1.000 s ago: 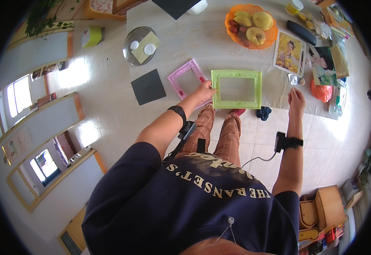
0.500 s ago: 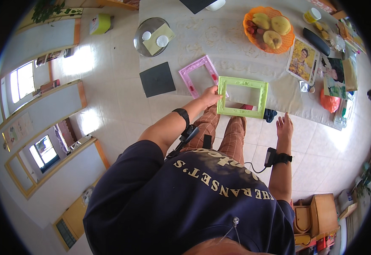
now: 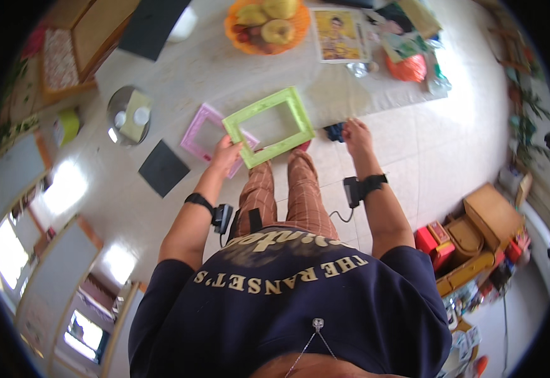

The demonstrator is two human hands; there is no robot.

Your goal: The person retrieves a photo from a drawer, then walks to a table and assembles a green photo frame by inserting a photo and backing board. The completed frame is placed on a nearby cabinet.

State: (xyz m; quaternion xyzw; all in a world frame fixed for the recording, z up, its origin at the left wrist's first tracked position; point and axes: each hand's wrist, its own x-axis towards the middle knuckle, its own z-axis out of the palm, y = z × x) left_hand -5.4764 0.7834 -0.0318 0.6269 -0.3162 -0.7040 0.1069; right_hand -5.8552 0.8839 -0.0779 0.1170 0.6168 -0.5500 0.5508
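Observation:
My left hand [image 3: 226,155] is closed on the lower left corner of a light green picture frame [image 3: 279,146]. The frame has an ornate moulded border and an open middle; it is held tilted above the table's near edge. Partly behind it, a pink picture frame [image 3: 193,129] lies at the table edge, my left hand covering some of it. My right hand [image 3: 358,137] is raised to the right of the green frame, fingers curled in; whatever they may hold is too small to make out. A dark blue bundle [image 3: 333,131] shows just left of that hand.
An orange fruit basket [image 3: 304,28] and a yellow portrait print [image 3: 338,38] rest on the cloth-covered table [image 3: 180,75]. A round metal tray [image 3: 115,101] stands left, with a dark square panel [image 3: 164,169] nearby. Another dark panel [image 3: 152,31] lies farther back. A red bag [image 3: 407,68] sits right.
The head view has turned and shifted. The green frame has gone from nearly level to tilted, its right side higher. My right hand's fingers have curled from open.

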